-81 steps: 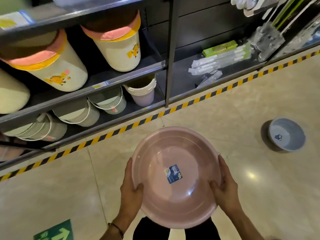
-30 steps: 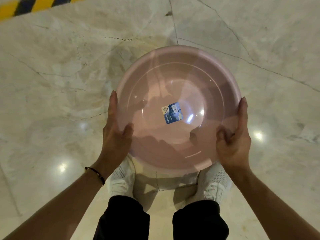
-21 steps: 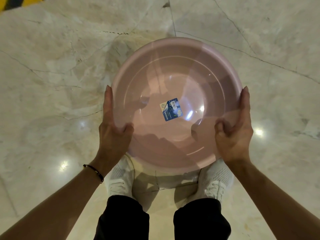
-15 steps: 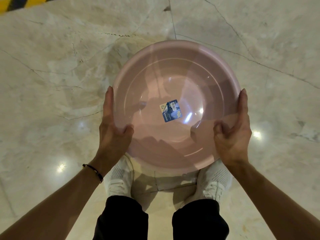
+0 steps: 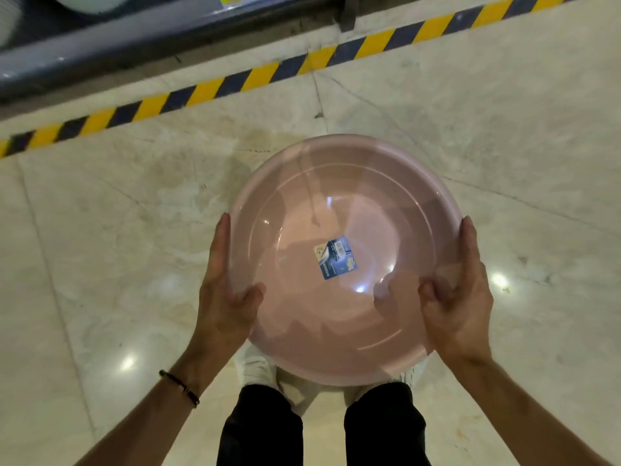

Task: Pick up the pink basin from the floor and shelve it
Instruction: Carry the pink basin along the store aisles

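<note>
Both hands on round, glossy pink basin [image 5: 339, 203], blue-labelled.

There is only one view, from a wide-angle camera on the person's head. It looks steeply down and a little forward, close over the pink basin [image 5: 342, 257], which fills the middle between the left hand [image 5: 223, 297] and the right hand [image 5: 460, 304]. The marble floor [image 5: 100, 247] lies below. At the far edge, the striped floor tape [image 5: 255, 75] and the lowest shelf [image 5: 134, 35] enter the frame. Straight lines bend near the borders.
</note>
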The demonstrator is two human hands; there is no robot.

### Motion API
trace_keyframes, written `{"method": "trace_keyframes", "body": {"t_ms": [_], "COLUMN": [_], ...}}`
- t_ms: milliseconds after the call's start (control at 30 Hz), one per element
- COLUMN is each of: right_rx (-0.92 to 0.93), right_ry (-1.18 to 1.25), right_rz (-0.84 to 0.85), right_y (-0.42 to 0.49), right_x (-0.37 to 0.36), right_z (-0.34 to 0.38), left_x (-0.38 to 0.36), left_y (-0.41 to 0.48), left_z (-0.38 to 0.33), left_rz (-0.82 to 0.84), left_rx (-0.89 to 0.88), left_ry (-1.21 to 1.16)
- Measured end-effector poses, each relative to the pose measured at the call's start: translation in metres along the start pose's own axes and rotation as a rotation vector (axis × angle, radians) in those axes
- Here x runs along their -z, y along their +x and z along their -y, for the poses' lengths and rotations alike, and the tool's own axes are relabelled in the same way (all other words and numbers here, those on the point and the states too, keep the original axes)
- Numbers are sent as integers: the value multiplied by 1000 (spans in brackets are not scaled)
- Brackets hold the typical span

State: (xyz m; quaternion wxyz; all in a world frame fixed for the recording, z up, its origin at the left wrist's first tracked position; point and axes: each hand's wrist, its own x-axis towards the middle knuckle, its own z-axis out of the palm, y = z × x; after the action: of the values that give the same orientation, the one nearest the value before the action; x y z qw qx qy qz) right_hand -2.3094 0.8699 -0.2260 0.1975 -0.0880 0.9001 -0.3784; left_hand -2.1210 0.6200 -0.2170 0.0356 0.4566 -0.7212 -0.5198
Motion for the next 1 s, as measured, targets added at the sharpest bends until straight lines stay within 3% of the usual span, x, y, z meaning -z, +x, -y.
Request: {"method": "trace_keyframes", "body": {"t_ms": [133, 567, 1000], "right_rx": [-19, -97, -161], "right_ry": [16, 122, 198], "right_rz": [-48, -152, -312], "right_y": [-21, -113, -247], "right_x": [54, 242, 400], "right_z": [53, 262, 404], "left_x": [37, 164, 260], "left_y": [-27, -124, -246], "left_z": [-68, -316, -492], "left_rz": [74, 222, 318], "left_rx": [-132, -129, -247], "left_ry": [22, -97, -91]}}
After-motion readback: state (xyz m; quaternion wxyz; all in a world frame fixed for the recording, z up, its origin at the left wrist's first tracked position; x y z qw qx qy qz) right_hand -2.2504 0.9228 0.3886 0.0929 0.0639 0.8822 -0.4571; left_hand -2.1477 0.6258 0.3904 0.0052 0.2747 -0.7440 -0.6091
